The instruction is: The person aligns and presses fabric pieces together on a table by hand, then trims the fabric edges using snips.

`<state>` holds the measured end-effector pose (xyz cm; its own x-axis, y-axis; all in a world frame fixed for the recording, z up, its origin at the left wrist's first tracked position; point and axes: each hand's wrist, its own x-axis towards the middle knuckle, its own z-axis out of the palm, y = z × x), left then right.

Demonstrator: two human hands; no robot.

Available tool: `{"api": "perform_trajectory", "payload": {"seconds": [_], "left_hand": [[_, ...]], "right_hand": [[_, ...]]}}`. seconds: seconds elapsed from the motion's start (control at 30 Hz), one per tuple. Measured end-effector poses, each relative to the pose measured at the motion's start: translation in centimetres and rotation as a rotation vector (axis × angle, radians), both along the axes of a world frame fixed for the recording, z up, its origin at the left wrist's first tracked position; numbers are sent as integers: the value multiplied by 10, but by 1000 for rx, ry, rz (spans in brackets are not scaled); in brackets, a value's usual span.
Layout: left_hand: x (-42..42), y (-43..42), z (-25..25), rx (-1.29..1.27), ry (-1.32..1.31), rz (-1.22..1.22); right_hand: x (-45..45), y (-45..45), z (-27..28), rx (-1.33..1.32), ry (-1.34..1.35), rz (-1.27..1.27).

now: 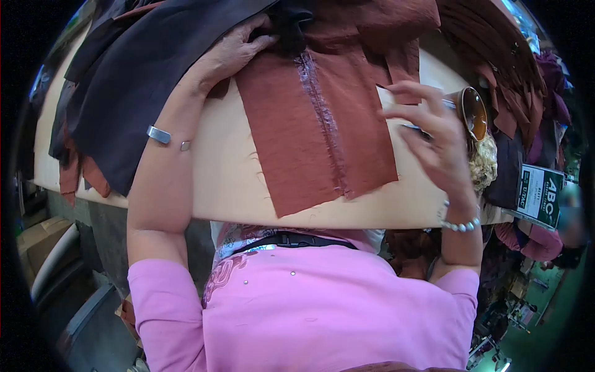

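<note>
We have a rust-brown cloth panel (273, 136) lying on the pale tabletop (226, 173), its lower end close to the near edge and its upper end meeting bunched black cloth (291, 28). A frayed seam (321, 121), whitish and purple, runs down the middle of the panel.

Our left hand (238, 51) is at the panel's upper left, beside the bunched black cloth; its thumb and fingers are partly apart, and we cannot tell whether that grip pinches any fabric. A metal bracelet (159, 134) sits on our left arm.

Our right hand (434, 127) is blurred at the panel's right edge, its fingers bent and parted. Slim shiny pieces show by them, but we cannot tell whether this grip pinches anything. We wear a beaded bracelet (460, 225) on that wrist.

Just beyond the right hand are a brown round-mouthed container (475, 114) and a crumpled cream-coloured bundle (483, 162). Large dark cloth (127, 93) spreads to our left, and more rust-brown fabric (496, 56) is heaped at the far right.
</note>
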<state>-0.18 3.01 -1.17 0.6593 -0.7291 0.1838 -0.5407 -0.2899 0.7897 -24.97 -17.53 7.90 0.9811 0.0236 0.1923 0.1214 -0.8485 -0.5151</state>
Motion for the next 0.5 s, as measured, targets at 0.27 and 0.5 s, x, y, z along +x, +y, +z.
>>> {"api": "perform_trajectory", "payload": {"seconds": [0.27, 0.5], "left_hand": [[5, 0, 4, 96, -90, -85], [-5, 1, 19, 77, -106, -43]], "right_hand": [[59, 32, -54, 31, -48, 183], [12, 31, -39, 38, 32, 377]]}}
